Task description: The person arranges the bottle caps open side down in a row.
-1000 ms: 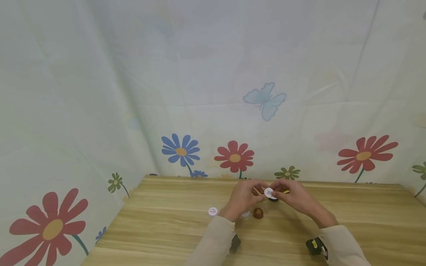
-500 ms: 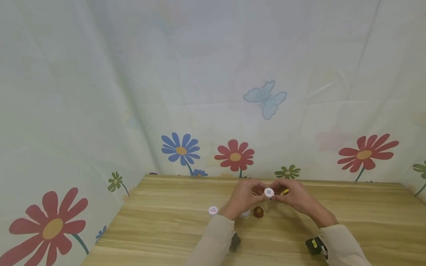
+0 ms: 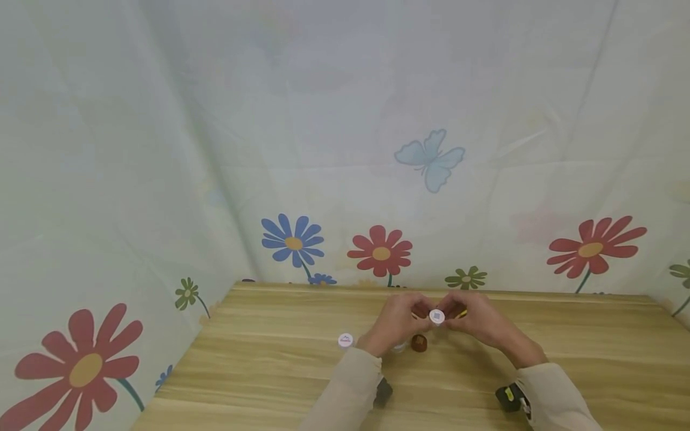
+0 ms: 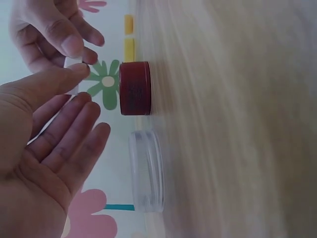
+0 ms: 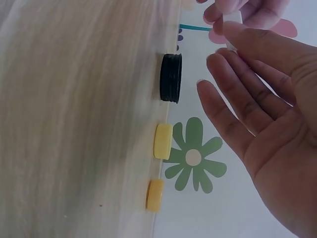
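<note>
A small white bottle cap (image 3: 437, 316), a grey square printed on its face, is held between both hands above the table. My left hand (image 3: 396, 323) pinches its left side; my right hand (image 3: 480, 320) pinches the right side. In the left wrist view, both thumbs lie on the white cap (image 4: 74, 61), and the other left fingers spread loosely. Below the hands, on the table, stand a dark red cap (image 4: 135, 88) and a clear round lid (image 4: 146, 171). The left wrist partly covers that lid in the head view.
A white cap with a pink print (image 3: 345, 340) lies left of the left hand on the wooden table (image 3: 269, 359). The right wrist view shows a black cap (image 5: 171, 78), a yellow cap (image 5: 163, 142) and an orange-yellow cap (image 5: 154, 195) in a row. A flowered cloth (image 3: 323, 120) hangs behind.
My right thumb has slid off the cap's face to its edge, so the printed square shows whole. The cap has tilted slightly; both hands stay in nearly the same place.
</note>
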Tool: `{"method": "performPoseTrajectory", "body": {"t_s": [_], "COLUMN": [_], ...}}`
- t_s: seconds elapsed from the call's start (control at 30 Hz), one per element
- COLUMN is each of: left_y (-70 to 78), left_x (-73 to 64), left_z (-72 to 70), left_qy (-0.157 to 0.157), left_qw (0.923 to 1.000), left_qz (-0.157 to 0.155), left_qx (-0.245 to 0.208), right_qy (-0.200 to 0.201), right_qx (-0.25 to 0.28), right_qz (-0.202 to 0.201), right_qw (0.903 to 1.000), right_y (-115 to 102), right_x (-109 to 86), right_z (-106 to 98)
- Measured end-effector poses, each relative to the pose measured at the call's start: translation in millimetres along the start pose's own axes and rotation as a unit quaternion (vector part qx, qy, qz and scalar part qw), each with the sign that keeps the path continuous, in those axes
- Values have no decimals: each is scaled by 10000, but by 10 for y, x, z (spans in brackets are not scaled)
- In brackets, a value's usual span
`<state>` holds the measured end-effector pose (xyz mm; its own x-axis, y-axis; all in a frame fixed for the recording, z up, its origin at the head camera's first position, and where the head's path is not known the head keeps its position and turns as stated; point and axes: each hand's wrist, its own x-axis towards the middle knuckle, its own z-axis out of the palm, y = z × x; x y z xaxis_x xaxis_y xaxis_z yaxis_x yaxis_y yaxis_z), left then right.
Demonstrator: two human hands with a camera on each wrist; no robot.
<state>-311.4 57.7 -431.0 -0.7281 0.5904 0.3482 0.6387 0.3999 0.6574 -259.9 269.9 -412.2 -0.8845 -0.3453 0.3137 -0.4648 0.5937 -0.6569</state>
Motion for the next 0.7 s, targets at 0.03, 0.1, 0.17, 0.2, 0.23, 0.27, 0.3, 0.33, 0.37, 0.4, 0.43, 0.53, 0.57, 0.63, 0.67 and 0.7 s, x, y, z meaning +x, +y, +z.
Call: {"method": "performPoseTrajectory", "body": {"t_s": [0.03,0.1,0.17,0.2,0.23,0.27,0.3,0.33,0.37,0.4,0.43,0.53,0.57,0.63,0.67,0.7], "left_y": [-1,9,27,36,46,55,59,64,63,63,62,56,53,48,47,46], "left_x": [0,1,-5,-10,-13,-16,-18,-21,-21,-22,-22,-25,-27,-33,-35,-38], "left_z": [4,9,12,15,19,22,29,33,41,47,53,71,78,91,97,103], "left_qy": [-25,-108,-189,-240,-299,-347,-384,-415,-454,-490,-520,-581,-600,-659,-681,-711], "left_qw": [10000,9999,9995,9991,9985,9980,9976,9972,9968,9963,9959,9952,9952,9944,9943,9938], "left_qz": [-15,-109,-260,-335,-418,-475,-517,-551,-581,-613,-632,-655,-640,-656,-655,-661], "left_qx": [22,3,-47,-92,-169,-221,-251,-294,-322,-363,-387,-435,-439,-494,-502,-534], "right_qy": [-19,-63,-127,-160,-203,-250,-292,-338,-382,-422,-461,-549,-568,-616,-637,-658], "right_qx": [10,8,-17,-25,-22,-17,-9,4,34,58,77,159,185,258,295,322], "right_qz": [6,37,73,94,121,145,163,182,189,203,205,193,184,167,170,164], "right_qw": [10000,10000,9999,9998,9997,9996,9994,9993,9991,9989,9987,9982,9980,9976,9974,9972], "right_y": [10,24,32,33,35,34,35,37,40,42,45,59,65,82,93,104], "right_x": [-1,-3,-6,-8,-10,-11,-14,-16,-19,-22,-25,-31,-32,-34,-35,-36], "right_z": [3,8,11,12,12,11,10,11,11,11,10,12,13,18,22,28]}}
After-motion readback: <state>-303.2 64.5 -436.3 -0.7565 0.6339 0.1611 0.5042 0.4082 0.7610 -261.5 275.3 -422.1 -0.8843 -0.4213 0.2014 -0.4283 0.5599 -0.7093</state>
